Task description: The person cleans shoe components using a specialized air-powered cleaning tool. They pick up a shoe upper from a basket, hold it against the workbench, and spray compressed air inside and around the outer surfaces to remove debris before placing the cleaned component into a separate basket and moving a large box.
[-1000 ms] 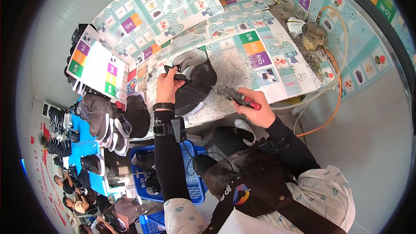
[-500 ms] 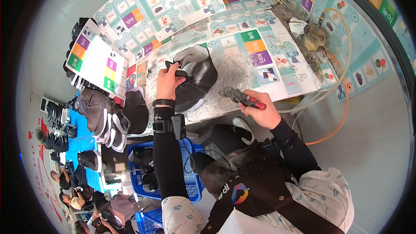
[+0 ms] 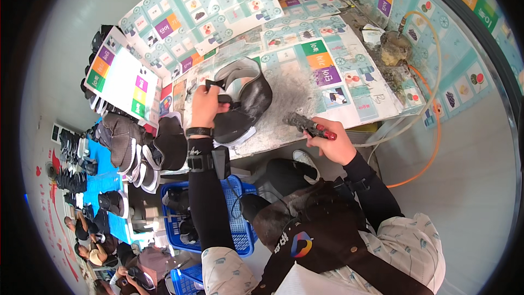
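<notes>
A dark high-top shoe point(image 3: 244, 110) with a pale lining and white sole edge stands tilted on the littered worktable point(image 3: 297, 90). My left hand point(image 3: 207, 106) is closed on the shoe's black tongue or strap at its left side; the fingers partly cover that spot. To the right of the shoe, my right hand point(image 3: 333, 141) grips a grimy dark hand tool point(image 3: 307, 125) with red parts. The tool's blackened tip points toward the shoe but stays apart from it. What kind of tool it is cannot be made out.
Several dark shoes point(image 3: 169, 142) are stacked at the table's left edge, beside a bright patterned board point(image 3: 124, 74). Blue baskets point(image 3: 240, 235) stand below. A pale hose point(image 3: 436, 71) and an orange hose point(image 3: 432, 142) hang at the right. Other people point(image 3: 98, 251) sit at far lower left.
My left hand has moved slightly left and turned, with its fingers curled more tightly at the shoe. The shoe has shifted a little left. My right hand and the tool have barely moved.
</notes>
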A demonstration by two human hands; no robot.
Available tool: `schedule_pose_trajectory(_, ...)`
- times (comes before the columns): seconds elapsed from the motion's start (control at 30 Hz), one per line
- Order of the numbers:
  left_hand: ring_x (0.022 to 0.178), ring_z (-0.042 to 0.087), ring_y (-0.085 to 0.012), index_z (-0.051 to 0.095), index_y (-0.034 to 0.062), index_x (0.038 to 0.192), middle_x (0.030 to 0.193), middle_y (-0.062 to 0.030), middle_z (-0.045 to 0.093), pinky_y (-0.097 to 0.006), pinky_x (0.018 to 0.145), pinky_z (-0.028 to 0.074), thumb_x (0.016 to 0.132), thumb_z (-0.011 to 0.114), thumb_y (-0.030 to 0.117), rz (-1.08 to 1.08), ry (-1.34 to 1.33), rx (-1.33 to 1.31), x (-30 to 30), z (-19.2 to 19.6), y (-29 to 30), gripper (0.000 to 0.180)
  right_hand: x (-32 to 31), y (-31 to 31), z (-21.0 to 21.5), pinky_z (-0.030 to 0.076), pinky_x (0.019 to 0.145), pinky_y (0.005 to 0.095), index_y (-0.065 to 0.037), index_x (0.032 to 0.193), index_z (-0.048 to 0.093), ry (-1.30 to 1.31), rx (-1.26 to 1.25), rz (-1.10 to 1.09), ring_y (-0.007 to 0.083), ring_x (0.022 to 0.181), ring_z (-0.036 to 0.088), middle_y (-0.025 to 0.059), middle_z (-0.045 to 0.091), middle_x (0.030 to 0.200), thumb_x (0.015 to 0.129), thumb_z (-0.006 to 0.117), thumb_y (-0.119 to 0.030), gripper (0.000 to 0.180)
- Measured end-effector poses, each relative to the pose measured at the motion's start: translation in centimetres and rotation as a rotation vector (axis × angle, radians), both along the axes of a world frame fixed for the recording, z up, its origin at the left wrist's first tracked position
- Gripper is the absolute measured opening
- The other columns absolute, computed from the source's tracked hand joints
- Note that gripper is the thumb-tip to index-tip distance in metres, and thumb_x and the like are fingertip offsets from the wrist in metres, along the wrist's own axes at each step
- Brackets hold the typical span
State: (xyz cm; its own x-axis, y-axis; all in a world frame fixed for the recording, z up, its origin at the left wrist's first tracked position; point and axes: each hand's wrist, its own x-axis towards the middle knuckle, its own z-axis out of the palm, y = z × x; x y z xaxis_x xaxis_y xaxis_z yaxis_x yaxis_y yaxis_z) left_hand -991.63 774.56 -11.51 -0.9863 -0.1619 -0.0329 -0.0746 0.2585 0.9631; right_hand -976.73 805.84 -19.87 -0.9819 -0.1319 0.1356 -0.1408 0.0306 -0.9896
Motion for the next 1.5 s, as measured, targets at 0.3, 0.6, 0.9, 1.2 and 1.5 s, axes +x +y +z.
schedule_pose_trajectory(0.3, 0.057, 0.072, -0.0208, 0.063, -0.0028, 0.117, 0.082, -0.0139, 0.072, -0.031, 0.053, 0.059, 0.096, 0.058, 0.025, -0.309, -0.092, -0.651, -4.6, 4.8, -0.8, 0.035, 1.4, 0.9, 1.7, 0.047, 0.059, 0.0264, -0.001, 0.097, 0.062, -0.088, -0.126, 0.031, 0.0115, 0.072, 0.061, 0.0057, 0.068, 0.081, 0.083, 0.068, -0.005, 0.016)
schedule_pose_trajectory(0.6, 0.052, 0.069, -0.0215, 0.065, -0.0029, 0.116, 0.074, -0.0131, 0.067, -0.032, 0.049, 0.056, 0.095, 0.060, 0.029, -0.320, 0.001, -0.784, -6.9, 2.7, 1.9, 0.039, 2.7, 0.7, 0.6, 0.047, 0.069, 0.0306, -0.001, 0.096, 0.060, 0.066, -0.037, -0.084, 0.0224, 0.068, 0.058, 0.0108, 0.061, 0.075, 0.083, 0.067, -0.002, 0.015)
schedule_pose_trajectory(0.9, 0.052, 0.069, -0.0203, 0.066, -0.0022, 0.114, 0.071, -0.0110, 0.066, -0.031, 0.050, 0.055, 0.095, 0.062, 0.032, -0.307, -0.029, -0.804, -6.8, 2.2, 1.9, 0.039, 2.7, 1.1, -0.1, 0.045, 0.065, 0.0286, 0.001, 0.091, 0.060, 0.055, -0.026, -0.050, 0.0116, 0.068, 0.056, 0.0055, 0.059, 0.072, 0.081, 0.066, -0.003, 0.012)
schedule_pose_trajectory(1.2, 0.054, 0.070, -0.0211, 0.066, -0.0027, 0.114, 0.074, -0.0138, 0.069, -0.032, 0.052, 0.056, 0.094, 0.062, 0.032, -0.303, -0.017, -0.736, -6.2, 2.3, 1.7, 0.040, 2.8, 1.7, 0.9, 0.048, 0.068, 0.0283, 0.001, 0.093, 0.061, -0.040, -0.063, -0.025, 0.0134, 0.070, 0.061, 0.0051, 0.064, 0.074, 0.081, 0.066, -0.003, 0.013)
schedule_pose_trajectory(1.5, 0.052, 0.068, -0.0190, 0.064, -0.0045, 0.116, 0.071, -0.0111, 0.066, -0.030, 0.049, 0.054, 0.096, 0.062, 0.032, -0.303, 0.015, -0.709, -6.2, 1.7, 1.6, 0.042, 2.7, 1.9, -0.2, 0.047, 0.069, 0.0284, 0.001, 0.091, 0.061, -0.059, -0.104, -0.136, 0.0133, 0.070, 0.059, 0.0043, 0.062, 0.074, 0.080, 0.066, -0.002, 0.013)
